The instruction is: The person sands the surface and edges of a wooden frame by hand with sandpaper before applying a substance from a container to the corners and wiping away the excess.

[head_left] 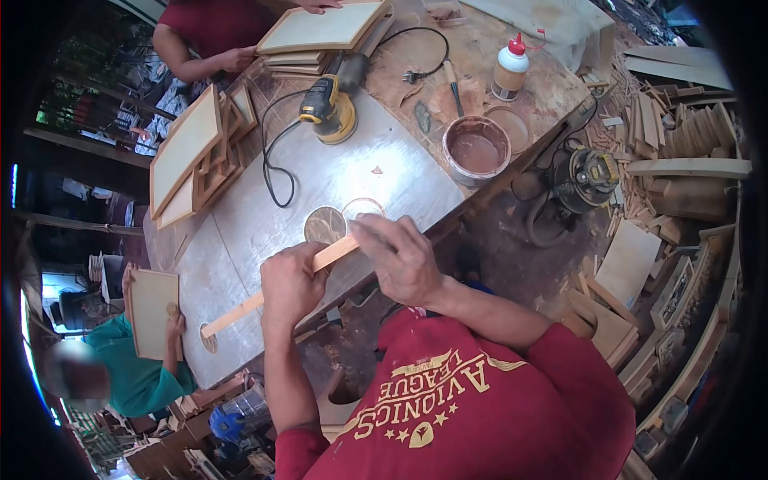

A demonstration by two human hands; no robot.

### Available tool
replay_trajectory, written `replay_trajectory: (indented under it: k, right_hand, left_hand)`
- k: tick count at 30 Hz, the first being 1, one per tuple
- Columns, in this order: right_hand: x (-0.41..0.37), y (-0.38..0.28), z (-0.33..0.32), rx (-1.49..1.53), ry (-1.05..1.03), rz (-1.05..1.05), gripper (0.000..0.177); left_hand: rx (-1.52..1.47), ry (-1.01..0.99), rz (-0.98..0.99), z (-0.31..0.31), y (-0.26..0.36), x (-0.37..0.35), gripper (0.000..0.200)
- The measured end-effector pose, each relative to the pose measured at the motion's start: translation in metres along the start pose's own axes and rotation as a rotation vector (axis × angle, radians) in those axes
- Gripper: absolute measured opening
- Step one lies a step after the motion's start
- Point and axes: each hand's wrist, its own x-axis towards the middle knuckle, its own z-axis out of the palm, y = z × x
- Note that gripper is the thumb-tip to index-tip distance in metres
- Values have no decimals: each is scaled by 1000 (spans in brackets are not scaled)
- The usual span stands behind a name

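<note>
A long, thin wooden strip [240,310] lies at a slant over the grey work surface [400,176]. My left hand [292,284] is wrapped round it. At its upper right end, the curled fingers of my right hand [400,254] press on the strip. Its other end rests by an oval cutout [209,338]. Just beyond my hands are a round dark cutout [326,225] and a pale ring [363,210]. A yellow and black sander [328,110] stands farther back with its cable.
A tub of brown paste [477,150] and a glue bottle [510,70] stand at right. Framed panels [188,152] are stacked at left and at the back. One person in green [144,364] holds a panel; another is at the back. A vacuum [588,178] is on the floor.
</note>
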Motion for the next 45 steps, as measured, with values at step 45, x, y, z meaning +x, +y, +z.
replay_trajectory:
  k: [45]
  right_hand:
    - [33, 2, -80, 106, -964, -20, 42]
  left_hand:
    - [-65, 129, -74, 52, 38, -72, 34]
